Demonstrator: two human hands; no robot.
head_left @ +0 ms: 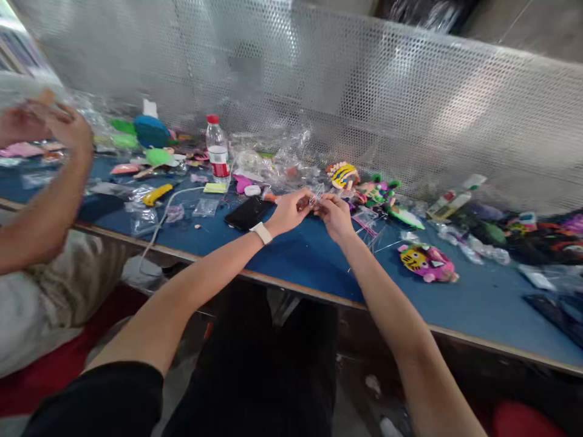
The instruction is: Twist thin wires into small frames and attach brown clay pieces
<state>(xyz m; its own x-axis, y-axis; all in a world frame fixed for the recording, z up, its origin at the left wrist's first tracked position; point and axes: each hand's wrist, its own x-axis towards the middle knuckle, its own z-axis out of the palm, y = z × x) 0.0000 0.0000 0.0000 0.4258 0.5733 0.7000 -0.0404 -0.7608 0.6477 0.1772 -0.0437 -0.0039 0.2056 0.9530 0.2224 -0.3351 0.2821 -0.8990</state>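
My left hand (291, 209), with a white band on its wrist, pinches a small clear plastic piece (315, 198) above the blue table. From the other side my right hand (334, 215) grips the same plastic, its fingers bent close to the left fingertips. Whether the plastic is a bag or a wrapper is too small to tell. A black phone (248, 212) lies just left of my left hand. Beyond my right hand is a striped yellow craft piece (344, 175). Thin clear sticks (387, 246) lie to the right of it, near a pink and yellow animal-face craft (428, 263).
A bottle with a red cap (217, 149) stands at the back, near crumpled clear wrapping (291, 152). A yellow cutter (157, 194) and a white cable (166, 212) lie leftward. At far left a co-worker's hands (68, 124) are raised. A perforated metal panel (410, 109) borders the table.
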